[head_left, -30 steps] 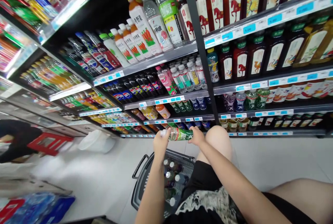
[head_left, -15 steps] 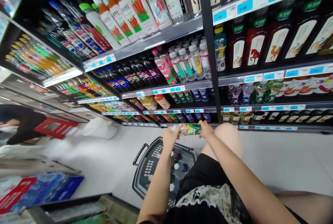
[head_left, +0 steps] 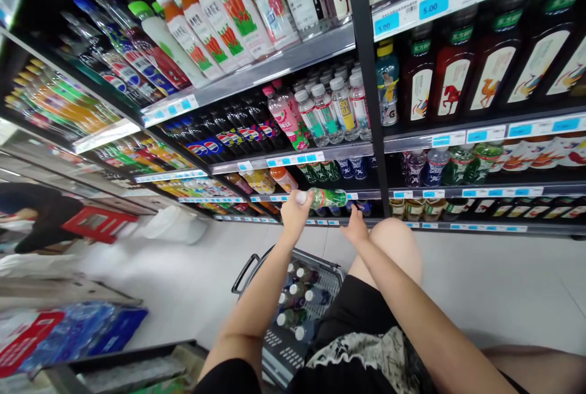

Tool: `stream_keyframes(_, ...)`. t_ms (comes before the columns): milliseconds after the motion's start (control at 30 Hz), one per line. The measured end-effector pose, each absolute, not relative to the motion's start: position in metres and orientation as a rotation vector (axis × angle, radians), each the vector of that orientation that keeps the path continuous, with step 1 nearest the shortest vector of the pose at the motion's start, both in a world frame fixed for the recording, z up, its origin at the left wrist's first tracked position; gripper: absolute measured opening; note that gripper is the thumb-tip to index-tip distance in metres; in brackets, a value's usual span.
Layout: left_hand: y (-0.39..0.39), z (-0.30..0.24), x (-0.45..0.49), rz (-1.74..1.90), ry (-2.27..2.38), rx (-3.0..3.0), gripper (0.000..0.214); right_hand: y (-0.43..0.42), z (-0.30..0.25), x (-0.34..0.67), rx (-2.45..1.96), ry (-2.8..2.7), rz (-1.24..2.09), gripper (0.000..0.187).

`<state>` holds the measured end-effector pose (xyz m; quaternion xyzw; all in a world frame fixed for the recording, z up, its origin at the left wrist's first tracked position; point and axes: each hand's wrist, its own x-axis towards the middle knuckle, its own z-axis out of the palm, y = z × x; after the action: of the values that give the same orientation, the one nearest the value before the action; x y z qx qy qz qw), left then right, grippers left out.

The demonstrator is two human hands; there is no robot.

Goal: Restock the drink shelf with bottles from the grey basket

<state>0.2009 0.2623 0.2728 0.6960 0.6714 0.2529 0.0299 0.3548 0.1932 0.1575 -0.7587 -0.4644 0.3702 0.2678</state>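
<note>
Green and clear, the bottle [head_left: 328,198] lies almost on its side across our view, in front of the lower shelves and above the dark basket [head_left: 286,348] as we see it. Our left hand [head_left: 295,214] grips it at the white-capped end alone; our right hand [head_left: 355,227] is open, with nothing seen in it, just beside the bottle's base and near the bent knee [head_left: 398,247]. We judge three faults possible. First, with the hold at one end only, the weight of the base could turn the bottle downward and out of our fingers, the more so if its surface is wet, which we cannot tell. Second, the base points toward the shelf edge [head_left: 366,195]; a careless swing could knock that edge or the shelved bottles [head_left: 332,170], though we cannot judge the gap. Third, the capped bottles [head_left: 317,296] in the basket sit close together, so that a fall onto them could topple one or dent a wall.
</note>
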Motion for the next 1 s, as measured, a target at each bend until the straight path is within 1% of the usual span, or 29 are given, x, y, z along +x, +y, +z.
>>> stream_keyframes(133, 0.322, 0.27, 0.198, 0.578, 2.043, 2.287, 0.038, 0.196, 0.149, 0.36, -1.971, -1.362, 1.142, 0.087)
stream_keyframes(367, 0.397, 0.258, 0.19, 0.393, 2.21, 2.264, 0.047, 0.2, 0.134, 0.368, -1.971, -1.444, 1.204, 0.08)
stream_keyframes(567, 0.418, 0.24, 0.187, 0.412, 2.248, 2.182, 0.044, 0.205, 0.129, 0.37, -1.99, -1.431, 1.227, 0.074)
stream_keyframes(700, 0.423, 0.23, 0.181, 0.343, 2.238, 2.131, 0.045, 0.209, 0.126, 0.371, -2.001, -1.437, 1.265, 0.074)
stream_keyframes(833, 0.429, 0.225, 0.177, 0.248, 2.259, 2.127, 0.046, 0.214, 0.121, 0.369, -2.013, -1.437, 1.277, 0.073)
stream_keyframes(1000, 0.44, 0.222, 0.175, 0.261, 2.314, 2.07, 0.042, 0.218, 0.119, 0.366, -2.005, -1.453, 1.301, 0.071)
